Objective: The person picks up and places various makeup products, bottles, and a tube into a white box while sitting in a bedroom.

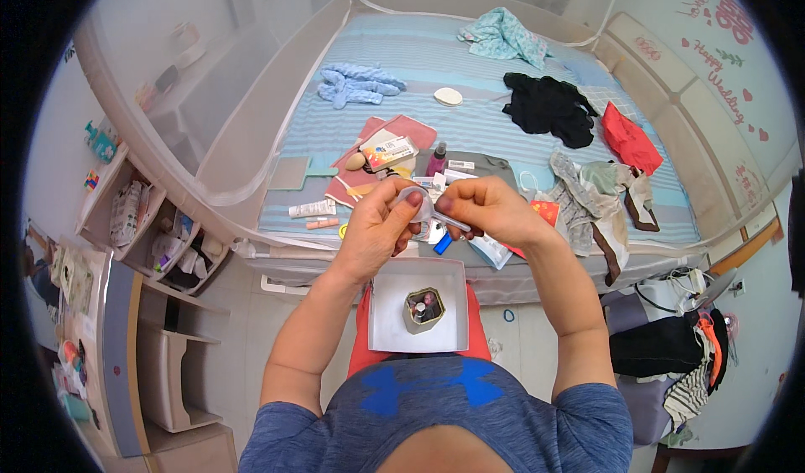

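Above the near edge of the bed, my left hand (pixel 381 226) is closed on a small whitish, translucent piece (pixel 427 205) whose kind I cannot make out. Close beside it, the fingers of my right hand (pixel 486 207) pinch a thin pale stick-like piece (pixel 452 221). Whether the two pieces are joined is unclear. On my lap rests a shallow white box (pixel 387 326). Inside that box stands a hexagonal container (pixel 414 320) with small items in it. Just beyond my hands lie a dark pink bottle (pixel 436 159), a blue item (pixel 443 243) and other small items, partly hidden by my fingers.
A netted bed with a striped blue sheet (pixel 411 49) spreads ahead. It bears a pink cloth (pixel 407 127), a hand mirror (pixel 290 174), a white tube (pixel 311 210), black clothing (pixel 549 108) and a red cloth (pixel 629 139). Shelves (pixel 159 213) stand left; clothes (pixel 658 347) are piled right.
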Tool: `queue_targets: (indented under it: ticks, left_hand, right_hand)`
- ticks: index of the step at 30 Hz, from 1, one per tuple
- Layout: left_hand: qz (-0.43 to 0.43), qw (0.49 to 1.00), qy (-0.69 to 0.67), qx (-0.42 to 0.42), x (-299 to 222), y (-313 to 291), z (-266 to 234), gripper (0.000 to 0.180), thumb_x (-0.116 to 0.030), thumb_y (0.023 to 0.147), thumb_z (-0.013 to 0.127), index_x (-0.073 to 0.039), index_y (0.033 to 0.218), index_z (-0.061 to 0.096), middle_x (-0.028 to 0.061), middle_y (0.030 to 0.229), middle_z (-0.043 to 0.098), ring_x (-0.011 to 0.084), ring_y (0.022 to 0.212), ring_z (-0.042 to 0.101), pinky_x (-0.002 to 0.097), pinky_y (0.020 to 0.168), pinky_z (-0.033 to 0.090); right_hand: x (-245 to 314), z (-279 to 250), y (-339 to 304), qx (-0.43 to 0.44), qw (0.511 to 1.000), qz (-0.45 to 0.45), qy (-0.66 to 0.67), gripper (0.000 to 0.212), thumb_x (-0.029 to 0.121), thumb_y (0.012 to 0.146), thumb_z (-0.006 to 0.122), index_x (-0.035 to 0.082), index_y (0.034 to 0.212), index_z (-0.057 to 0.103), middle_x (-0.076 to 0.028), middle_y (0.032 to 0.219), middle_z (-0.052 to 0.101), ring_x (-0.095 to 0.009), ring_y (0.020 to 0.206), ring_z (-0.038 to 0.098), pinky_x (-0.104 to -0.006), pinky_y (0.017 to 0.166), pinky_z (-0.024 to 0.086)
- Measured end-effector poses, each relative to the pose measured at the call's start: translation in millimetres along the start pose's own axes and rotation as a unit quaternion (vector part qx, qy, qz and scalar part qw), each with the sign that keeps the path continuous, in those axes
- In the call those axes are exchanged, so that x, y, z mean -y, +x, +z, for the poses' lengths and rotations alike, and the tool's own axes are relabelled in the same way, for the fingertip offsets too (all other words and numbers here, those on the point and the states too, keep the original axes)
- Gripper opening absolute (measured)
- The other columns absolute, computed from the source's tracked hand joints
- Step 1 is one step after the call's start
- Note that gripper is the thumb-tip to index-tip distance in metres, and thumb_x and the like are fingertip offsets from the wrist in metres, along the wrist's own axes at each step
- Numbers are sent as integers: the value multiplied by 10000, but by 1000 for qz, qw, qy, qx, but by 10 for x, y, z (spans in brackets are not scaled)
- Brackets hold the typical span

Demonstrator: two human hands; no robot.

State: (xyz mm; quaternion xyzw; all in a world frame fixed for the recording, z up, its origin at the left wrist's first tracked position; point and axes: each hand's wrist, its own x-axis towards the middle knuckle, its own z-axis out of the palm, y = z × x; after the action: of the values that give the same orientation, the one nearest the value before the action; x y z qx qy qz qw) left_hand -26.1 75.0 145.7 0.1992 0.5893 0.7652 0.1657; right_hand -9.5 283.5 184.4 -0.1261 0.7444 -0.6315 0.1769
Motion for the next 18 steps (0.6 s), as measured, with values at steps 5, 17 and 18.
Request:
queue_targets:
  ticks: [5,17,18]
  left_hand:
    - [34,995,-15,-91,101,-32,-3,267,-300,979,548,-41,1045,550,52,718,574,57,487,453,203,411,350]
    - [71,991,-23,-111,149,-45,41,276,-267,965,575,-2,1014,516,95,738,596,85,475,492,216,409,386]
    - [77,991,-25,-108,149,-43,52,245,-229,963,580,-4,1016,498,93,736,601,70,474,482,209,398,374]
  right_hand:
    - [-157,21,-65,-95,990,-92,41,194,156,959,538,4,1018,644,-39,842,683,-64,713,593,-208,597,446]
    - [-323,120,-67,-163,973,-155,46,136,30,937,565,-45,1045,596,-77,911,678,-100,790,611,-250,694,505]
    - [-333,113,-67,-162,973,-161,42,136,30,937,565,-44,1048,594,-75,905,676,-102,798,613,-250,692,504]
